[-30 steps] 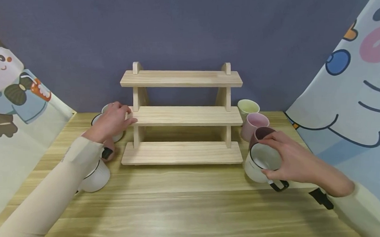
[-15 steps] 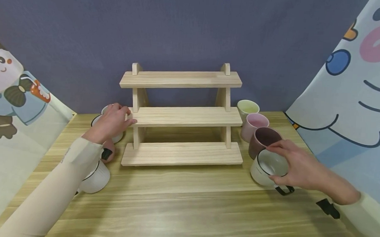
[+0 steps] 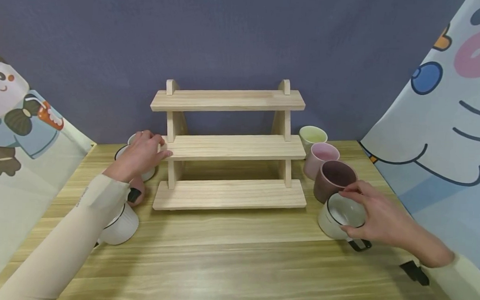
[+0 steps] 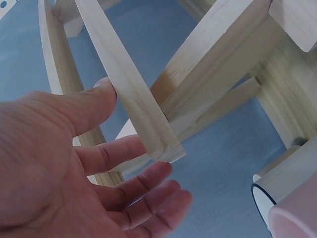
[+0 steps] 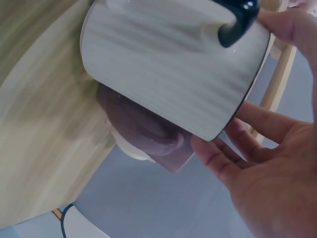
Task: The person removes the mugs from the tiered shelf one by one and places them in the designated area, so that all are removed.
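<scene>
A three-tier wooden display stand (image 3: 230,194) stands at mid-table. My left hand (image 3: 139,153) grips the left end of its middle shelf; in the left wrist view the thumb lies on one side of the board (image 4: 133,94) and fingers on the other. At the right, my right hand (image 3: 374,212) holds a white enamel-style mug (image 3: 332,223) by its dark-rimmed top, thumb and fingers spread across the opening. The mug is upright at the table, its black handle toward me. Just behind it stands a brown mug (image 3: 322,186), which the right wrist view shows with a handle.
Behind the brown mug stand a pink cup (image 3: 312,166) and a pale green cup (image 3: 312,137). Left of the stand are a white ribbed mug (image 3: 122,227), a pink mug (image 3: 137,195) and white cups partly hidden by my left arm. Fabric walls (image 3: 236,35) surround the table.
My right hand has drawn the white mug rightward and toward me, away from the brown mug, which shows more fully. My left hand stays on the shelf.
</scene>
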Demonstrator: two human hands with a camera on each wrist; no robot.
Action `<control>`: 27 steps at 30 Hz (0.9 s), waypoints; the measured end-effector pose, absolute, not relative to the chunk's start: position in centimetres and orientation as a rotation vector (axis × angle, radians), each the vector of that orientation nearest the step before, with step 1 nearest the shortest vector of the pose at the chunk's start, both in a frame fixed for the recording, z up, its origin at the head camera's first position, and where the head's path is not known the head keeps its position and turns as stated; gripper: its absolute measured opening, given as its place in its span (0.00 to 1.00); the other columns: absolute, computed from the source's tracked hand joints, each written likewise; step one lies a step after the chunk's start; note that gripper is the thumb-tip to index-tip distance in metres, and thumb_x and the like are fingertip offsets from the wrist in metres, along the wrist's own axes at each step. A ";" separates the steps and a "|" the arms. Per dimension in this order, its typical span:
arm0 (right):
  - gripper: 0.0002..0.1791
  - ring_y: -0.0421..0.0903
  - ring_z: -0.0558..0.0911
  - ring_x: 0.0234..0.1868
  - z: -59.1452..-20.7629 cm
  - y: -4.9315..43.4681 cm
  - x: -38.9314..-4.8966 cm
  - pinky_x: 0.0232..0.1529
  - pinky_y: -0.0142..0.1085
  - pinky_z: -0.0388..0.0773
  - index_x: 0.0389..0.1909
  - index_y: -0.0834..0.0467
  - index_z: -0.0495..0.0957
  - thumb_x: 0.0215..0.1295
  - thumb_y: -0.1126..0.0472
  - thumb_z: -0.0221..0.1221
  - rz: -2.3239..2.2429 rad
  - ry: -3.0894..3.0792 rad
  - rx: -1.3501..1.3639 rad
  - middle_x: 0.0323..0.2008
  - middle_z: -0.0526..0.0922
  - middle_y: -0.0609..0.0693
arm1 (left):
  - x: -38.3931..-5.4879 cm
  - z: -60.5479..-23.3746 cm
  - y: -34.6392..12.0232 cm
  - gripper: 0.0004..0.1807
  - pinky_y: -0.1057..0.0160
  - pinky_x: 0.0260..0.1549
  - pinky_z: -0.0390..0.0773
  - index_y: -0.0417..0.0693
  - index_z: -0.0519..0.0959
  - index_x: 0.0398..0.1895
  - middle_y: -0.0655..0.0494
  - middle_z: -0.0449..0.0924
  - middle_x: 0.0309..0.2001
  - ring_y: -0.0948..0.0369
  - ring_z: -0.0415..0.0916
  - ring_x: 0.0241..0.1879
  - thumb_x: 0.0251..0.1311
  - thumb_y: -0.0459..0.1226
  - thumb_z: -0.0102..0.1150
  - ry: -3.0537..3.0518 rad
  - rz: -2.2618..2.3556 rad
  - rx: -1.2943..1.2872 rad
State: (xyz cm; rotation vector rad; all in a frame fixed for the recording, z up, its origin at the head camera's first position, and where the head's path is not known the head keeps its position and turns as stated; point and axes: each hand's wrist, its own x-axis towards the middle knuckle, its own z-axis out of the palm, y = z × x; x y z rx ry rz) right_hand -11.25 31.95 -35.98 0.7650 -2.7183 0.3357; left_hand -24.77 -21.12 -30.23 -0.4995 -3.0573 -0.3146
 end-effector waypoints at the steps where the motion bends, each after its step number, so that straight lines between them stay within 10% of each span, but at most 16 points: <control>1: 0.37 0.50 0.74 0.45 -36.0 32.0 -11.2 0.38 0.48 0.73 0.46 0.64 0.80 0.29 0.51 0.77 0.342 -2.721 0.764 0.46 0.70 0.49 | -24.8 -30.2 -21.1 0.23 0.42 0.49 0.63 0.30 0.71 0.52 0.29 0.65 0.50 0.38 0.58 0.51 0.67 0.44 0.52 -3.058 -0.312 -0.501; 21: 0.30 0.46 0.75 0.42 -36.8 32.9 -11.3 0.40 0.29 0.68 0.36 0.53 0.78 0.26 0.56 0.80 0.427 -2.607 0.762 0.43 0.73 0.44 | -24.5 -30.5 -21.6 0.22 0.42 0.48 0.63 0.29 0.71 0.51 0.31 0.66 0.47 0.40 0.59 0.50 0.67 0.43 0.53 -3.056 -0.312 -0.493; 27: 0.23 0.47 0.71 0.47 -35.7 32.3 -11.8 0.44 0.39 0.66 0.31 0.52 0.77 0.32 0.56 0.78 0.484 -2.586 0.787 0.44 0.75 0.47 | -24.1 -30.1 -20.8 0.23 0.42 0.54 0.59 0.27 0.70 0.53 0.29 0.66 0.51 0.37 0.58 0.54 0.67 0.42 0.52 -2.998 -0.199 -0.543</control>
